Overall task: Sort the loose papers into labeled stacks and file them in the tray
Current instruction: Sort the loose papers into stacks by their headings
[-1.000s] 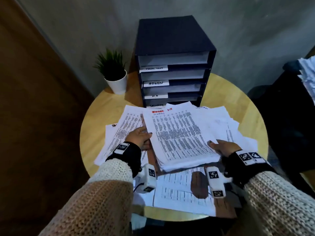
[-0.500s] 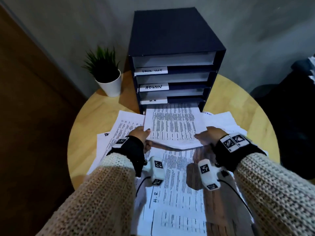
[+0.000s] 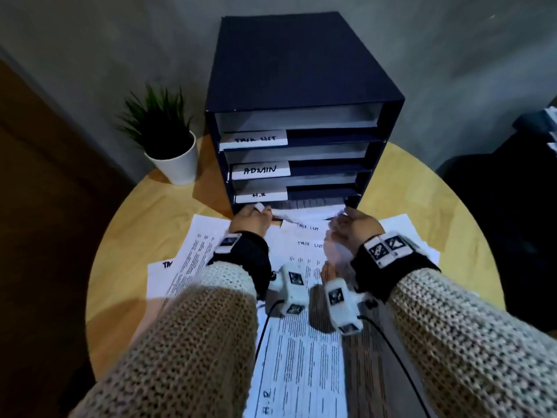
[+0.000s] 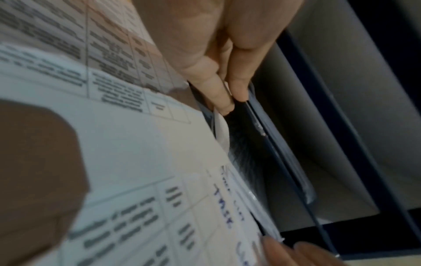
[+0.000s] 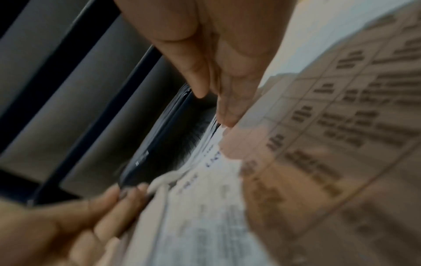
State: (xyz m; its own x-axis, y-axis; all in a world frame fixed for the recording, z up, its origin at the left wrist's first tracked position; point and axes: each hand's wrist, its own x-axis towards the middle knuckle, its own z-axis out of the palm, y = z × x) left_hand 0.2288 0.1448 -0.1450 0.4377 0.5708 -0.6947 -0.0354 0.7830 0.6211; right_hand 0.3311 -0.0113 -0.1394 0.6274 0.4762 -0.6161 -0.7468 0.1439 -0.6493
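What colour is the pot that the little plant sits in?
White pot, plain and unpatterned; clearest in the head view.

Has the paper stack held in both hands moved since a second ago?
Yes. The paper stack has gone away from the person, off the loose sheets and into the file tray's bottom slot, under the H.R label; only its near edge shows.

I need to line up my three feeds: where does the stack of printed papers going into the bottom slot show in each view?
Head: stack of printed papers centre, at the lowest slot of the dark blue filing tray.
Left wrist: white edge centre, below the fingers.
Right wrist: pale edge centre.
Shared landmark: the dark slot mouth.
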